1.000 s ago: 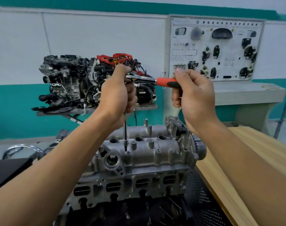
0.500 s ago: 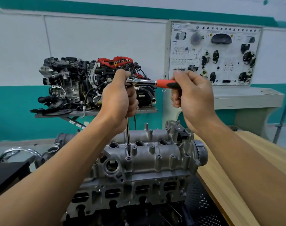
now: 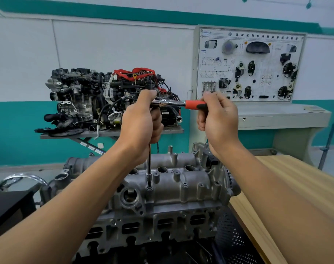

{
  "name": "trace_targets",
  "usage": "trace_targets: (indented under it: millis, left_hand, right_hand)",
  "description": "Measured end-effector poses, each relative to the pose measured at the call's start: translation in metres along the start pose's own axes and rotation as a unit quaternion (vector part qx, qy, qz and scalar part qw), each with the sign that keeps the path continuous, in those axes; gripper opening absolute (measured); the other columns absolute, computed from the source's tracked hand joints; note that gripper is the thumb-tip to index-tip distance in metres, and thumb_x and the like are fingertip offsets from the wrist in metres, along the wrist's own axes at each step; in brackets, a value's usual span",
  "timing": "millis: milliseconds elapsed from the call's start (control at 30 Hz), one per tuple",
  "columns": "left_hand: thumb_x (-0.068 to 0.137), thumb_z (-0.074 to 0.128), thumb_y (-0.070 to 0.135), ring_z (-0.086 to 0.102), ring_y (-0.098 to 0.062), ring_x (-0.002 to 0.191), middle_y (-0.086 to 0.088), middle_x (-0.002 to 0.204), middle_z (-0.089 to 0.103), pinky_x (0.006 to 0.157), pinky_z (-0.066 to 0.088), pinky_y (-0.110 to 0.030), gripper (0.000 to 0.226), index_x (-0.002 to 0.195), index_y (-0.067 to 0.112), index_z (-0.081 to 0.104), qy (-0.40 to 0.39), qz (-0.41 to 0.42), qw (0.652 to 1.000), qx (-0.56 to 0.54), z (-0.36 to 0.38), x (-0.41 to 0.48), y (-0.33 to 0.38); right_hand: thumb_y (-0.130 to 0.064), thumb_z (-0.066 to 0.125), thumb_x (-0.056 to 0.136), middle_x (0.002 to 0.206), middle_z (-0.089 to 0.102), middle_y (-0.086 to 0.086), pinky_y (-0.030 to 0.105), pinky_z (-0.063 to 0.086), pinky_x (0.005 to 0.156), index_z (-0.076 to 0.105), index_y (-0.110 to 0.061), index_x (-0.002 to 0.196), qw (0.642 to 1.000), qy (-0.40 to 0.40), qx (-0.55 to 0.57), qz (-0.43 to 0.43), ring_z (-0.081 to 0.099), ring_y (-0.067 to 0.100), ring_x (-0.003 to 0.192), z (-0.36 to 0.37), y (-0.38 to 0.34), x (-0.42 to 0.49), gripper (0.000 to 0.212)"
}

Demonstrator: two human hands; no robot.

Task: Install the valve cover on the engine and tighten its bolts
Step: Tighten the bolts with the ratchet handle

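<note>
Low at centre, on engine (image 3: 143, 221): cover (image 3: 191, 187) seated, bolt-tightening step in hand. Above it, left hand (image 3: 141, 122) curled round ratchet (image 3: 172, 102) head and extension (image 3: 149, 162) top; right hand (image 3: 217, 119) wrapped round red handle (image 3: 195, 105). Well below fingers, socket (image 3: 149, 176) on front-row bolt (image 3: 149, 188). Next, likely: swinging handle, keeping extension upright, then remaining bolts.

The display board (image 3: 274, 61) ahead of me has a Chinese heading (image 3: 266, 36) beside a round badge (image 3: 230, 34), both too blurred to read. Nothing else here is legible to me.
</note>
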State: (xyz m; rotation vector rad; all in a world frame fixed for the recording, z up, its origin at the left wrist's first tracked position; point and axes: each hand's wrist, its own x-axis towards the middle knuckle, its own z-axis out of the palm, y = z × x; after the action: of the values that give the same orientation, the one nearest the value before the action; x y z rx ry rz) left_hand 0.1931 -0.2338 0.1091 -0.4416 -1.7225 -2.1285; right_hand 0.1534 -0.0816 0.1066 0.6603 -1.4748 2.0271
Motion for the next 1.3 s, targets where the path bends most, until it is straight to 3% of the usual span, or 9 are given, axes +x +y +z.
trace_targets:
  millis: [167,300,433,600,767,867,1067,1167,1300]
  left_hand:
    - [0.1,0.044,0.044,0.011,-0.015,0.044,0.006,0.05,0.016,0.039,0.014,-0.02,0.055,0.053,0.026,0.022,-0.01,-0.026,1.0,0.012,0.002,0.005,-0.002]
    - [0.098,0.036,0.049,0.008,-0.012,0.041,0.008,0.048,0.013,0.039,0.009,-0.018,0.053,0.05,0.028,0.025,-0.162,-0.083,0.983,-0.005,-0.003,0.013,-0.002]
    - [0.082,0.042,0.055,0.004,-0.013,0.042,0.007,0.051,0.007,0.042,0.003,-0.019,0.046,0.054,0.027,0.018,-0.258,-0.151,0.952,-0.067,-0.017,0.025,0.005]
    - [0.095,0.04,0.05,0.009,-0.012,0.041,0.006,0.051,0.011,0.04,0.008,-0.019,0.051,0.053,0.024,0.025,-0.133,-0.134,0.98,-0.061,-0.022,0.03,0.002]
    - [0.099,0.038,0.045,0.016,-0.015,0.038,0.004,0.045,0.022,0.041,0.013,-0.019,0.052,0.053,0.022,0.029,-0.014,-0.072,0.997,0.015,0.001,0.025,-0.003]
    - [0.098,0.037,0.041,0.012,-0.014,0.039,0.004,0.045,0.018,0.039,0.012,-0.017,0.051,0.051,0.024,0.025,-0.003,-0.063,0.998,-0.006,0.003,0.017,-0.002]
    - [0.1,0.029,0.046,0.004,-0.015,0.046,0.005,0.048,0.012,0.042,0.005,-0.021,0.055,0.05,0.025,0.022,-0.088,-0.082,0.992,-0.03,-0.004,0.012,0.001]
    - [0.1,0.032,0.052,0.006,-0.014,0.043,0.006,0.046,0.014,0.038,0.008,-0.018,0.058,0.049,0.026,0.023,-0.067,-0.075,0.994,-0.031,-0.004,0.011,-0.001]
    - [0.099,0.042,0.053,0.011,-0.015,0.042,0.008,0.045,0.018,0.039,0.014,-0.02,0.064,0.042,0.027,0.029,-0.021,-0.049,0.998,0.02,0.0,0.011,-0.005]
  right_hand:
    - [-0.019,0.045,0.103,0.064,0.038,0.011,0.022,0.026,0.041,0.053,-0.005,0.082,0.998,-0.016,-0.056,0.036,0.035,0.01,0.042,0.002,0.017,0.023,0.027]
    - [-0.028,0.042,0.106,0.047,0.054,-0.007,0.027,0.026,0.045,0.057,-0.012,0.073,0.997,-0.026,-0.045,0.052,0.035,0.012,0.043,0.011,0.031,0.034,0.04]
    - [-0.031,0.043,0.105,0.056,0.052,0.003,0.026,0.03,0.047,0.062,-0.018,0.072,0.997,-0.007,-0.048,0.061,0.04,0.015,0.051,0.023,0.038,0.035,0.039]
    - [-0.019,0.055,0.1,0.054,0.048,0.0,0.023,0.03,0.045,0.062,-0.014,0.068,0.997,0.063,-0.017,-0.039,0.039,0.011,0.049,0.015,0.015,0.006,0.034]
    - [-0.016,0.06,0.094,0.049,0.044,-0.021,0.02,0.036,0.044,0.07,-0.018,0.071,0.963,-0.025,0.024,-0.268,0.039,-0.003,0.044,0.027,-0.013,-0.05,0.025]
    - [-0.016,0.056,0.097,0.051,0.053,-0.017,0.01,0.037,0.048,0.071,-0.009,0.076,0.98,-0.008,0.102,-0.172,0.046,-0.003,0.045,0.019,-0.007,-0.042,0.026]
    - [-0.035,0.05,0.102,0.058,0.036,-0.004,0.025,0.016,0.053,0.057,-0.018,0.082,0.969,0.021,0.157,0.189,0.025,0.009,0.055,0.019,0.019,0.012,0.027]
    - [-0.03,0.051,0.101,0.055,0.037,-0.006,0.023,0.018,0.05,0.05,-0.018,0.081,0.962,0.042,0.19,0.193,0.026,0.009,0.053,0.026,0.019,0.011,0.024]
    - [-0.014,0.061,0.095,0.053,0.037,-0.001,0.021,0.022,0.04,0.049,-0.016,0.077,0.97,0.147,0.184,0.067,0.028,0.01,0.045,0.019,0.005,-0.013,0.022]
